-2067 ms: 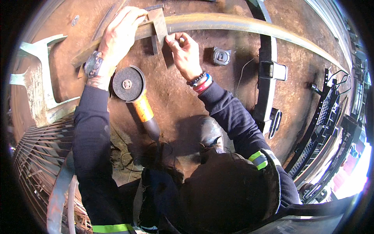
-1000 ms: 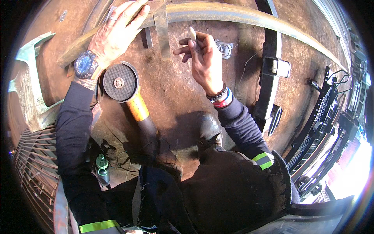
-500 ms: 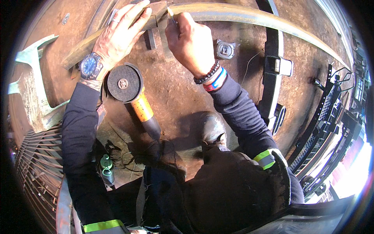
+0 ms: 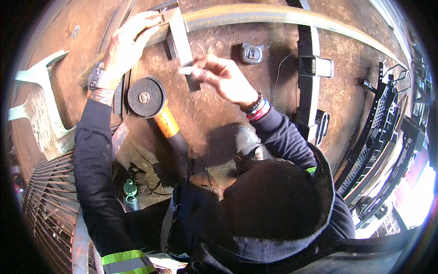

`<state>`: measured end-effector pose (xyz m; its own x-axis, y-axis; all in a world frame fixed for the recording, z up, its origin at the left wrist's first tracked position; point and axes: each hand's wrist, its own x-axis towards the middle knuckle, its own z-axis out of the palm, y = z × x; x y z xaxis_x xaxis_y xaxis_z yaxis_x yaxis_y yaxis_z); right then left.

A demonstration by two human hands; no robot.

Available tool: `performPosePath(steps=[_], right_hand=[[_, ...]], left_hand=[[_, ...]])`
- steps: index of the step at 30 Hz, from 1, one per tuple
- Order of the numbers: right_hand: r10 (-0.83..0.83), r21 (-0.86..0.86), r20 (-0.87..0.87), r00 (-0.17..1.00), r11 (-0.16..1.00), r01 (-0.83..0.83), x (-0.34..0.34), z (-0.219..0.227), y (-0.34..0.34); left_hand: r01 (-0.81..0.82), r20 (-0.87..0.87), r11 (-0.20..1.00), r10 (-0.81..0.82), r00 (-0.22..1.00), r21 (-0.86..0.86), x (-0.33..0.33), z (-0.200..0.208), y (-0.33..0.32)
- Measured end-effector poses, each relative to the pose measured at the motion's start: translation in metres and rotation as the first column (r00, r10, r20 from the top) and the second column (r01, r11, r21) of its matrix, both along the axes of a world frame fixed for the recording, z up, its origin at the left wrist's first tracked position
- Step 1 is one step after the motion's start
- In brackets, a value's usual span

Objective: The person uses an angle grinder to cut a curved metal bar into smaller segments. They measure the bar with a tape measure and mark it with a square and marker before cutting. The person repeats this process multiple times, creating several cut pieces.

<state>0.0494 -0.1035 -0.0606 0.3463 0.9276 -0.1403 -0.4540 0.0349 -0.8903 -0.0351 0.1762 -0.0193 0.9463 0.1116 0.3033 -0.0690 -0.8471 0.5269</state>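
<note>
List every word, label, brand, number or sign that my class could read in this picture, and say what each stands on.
None can be read.
Angle grinder: any lettering is too small and blurred.
Wristwatch: seen nearly edge-on, its face illegible.
Grey tape measure: any marking is too small to read.

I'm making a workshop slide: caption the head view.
Left hand at a metal square across a beam; right hand pinching a white stick.
</note>
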Motion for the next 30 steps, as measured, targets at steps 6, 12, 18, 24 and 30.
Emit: performPosePath(steps=[6,12,18,24,30], right_hand=[[-0.080,-0.006,-0.183,0.980,0.997,0.080,0.008,0.058,0.039],[-0.235,-0.183,0.044,0.971,0.954,0.239,0.006,0.073,0.044],[-0.246,-0.095,-0.108,0.963,0.967,0.237,0.013,0.106,0.027],[-0.604,-0.058,0.102,0.790,0.789,0.611,0.039,0.080,-0.014],[-0.696,-0.034,0.035,0.717,0.717,0.697,0.059,0.058,-0.036]], left_hand=[[-0.240,-0.352,0.932,0.136,0.926,-0.271,0.013,-0.012,0.051],[-0.167,-0.451,0.870,-0.069,0.890,-0.463,0.016,0.001,0.028],[0.090,-0.413,0.950,-0.214,0.885,-0.299,0.020,-0.001,0.038],[0.189,-0.388,0.963,-0.251,0.887,-0.193,0.012,0.006,0.044],[0.224,-0.441,0.942,-0.317,0.840,-0.251,0.025,0.003,0.048]])
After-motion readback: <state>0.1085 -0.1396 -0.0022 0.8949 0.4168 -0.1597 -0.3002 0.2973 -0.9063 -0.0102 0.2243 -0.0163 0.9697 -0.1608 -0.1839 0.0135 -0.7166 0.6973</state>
